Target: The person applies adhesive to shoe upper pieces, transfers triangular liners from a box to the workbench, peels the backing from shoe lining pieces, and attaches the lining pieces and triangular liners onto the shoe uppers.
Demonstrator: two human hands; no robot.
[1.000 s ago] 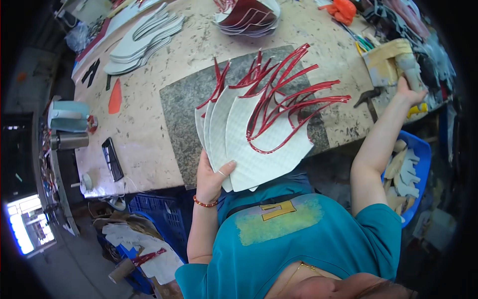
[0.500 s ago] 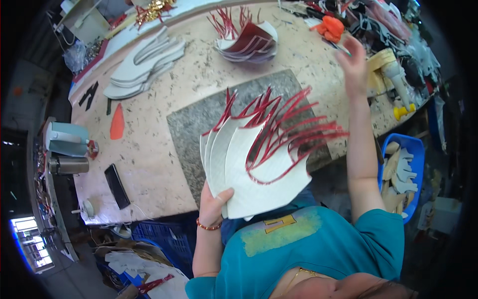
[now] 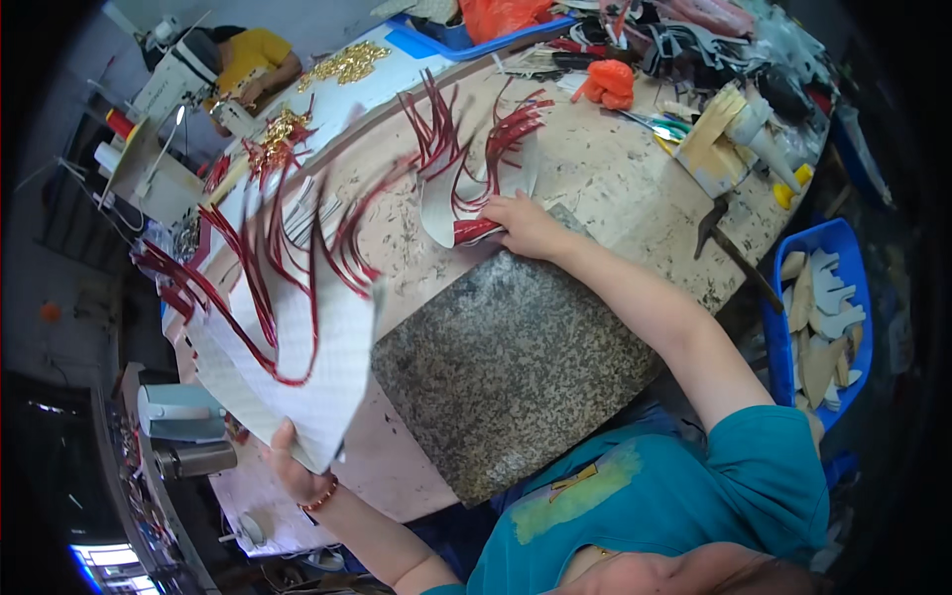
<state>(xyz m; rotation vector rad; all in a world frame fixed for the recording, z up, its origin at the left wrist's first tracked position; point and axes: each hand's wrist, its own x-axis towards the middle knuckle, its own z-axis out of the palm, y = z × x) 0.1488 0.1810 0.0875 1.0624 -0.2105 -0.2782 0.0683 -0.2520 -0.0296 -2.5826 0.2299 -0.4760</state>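
My left hand point(image 3: 296, 474) is closed on the lower corner of a fanned stack of white shoe-upper pieces point(image 3: 322, 397), each with a U-shaped cut-out edged in red and long red strips dangling off it. That stack is held up over the left side of the table, its strips smeared by motion. Farther off, my right hand point(image 3: 526, 226) grips the near edge of a second bundle of shoe-upper pieces point(image 3: 438, 210), where a glossy red side shows. This bundle rests beyond the speckled stone slab point(image 3: 516, 367), its red strips pointing away from me.
A hammer point(image 3: 739, 253) lies by the table's right edge, near a blue bin point(image 3: 861, 342) of cut pieces. An orange plastic bag point(image 3: 608, 84) and heaped scraps are at the back right. A metal cup point(image 3: 198, 459) stands left. A person in a yellow shirt point(image 3: 256, 59) sits at the far left.
My left hand has carried its stack from above the slab to the left. My right hand, raised and empty before, has come down onto the far bundle. The view has turned.
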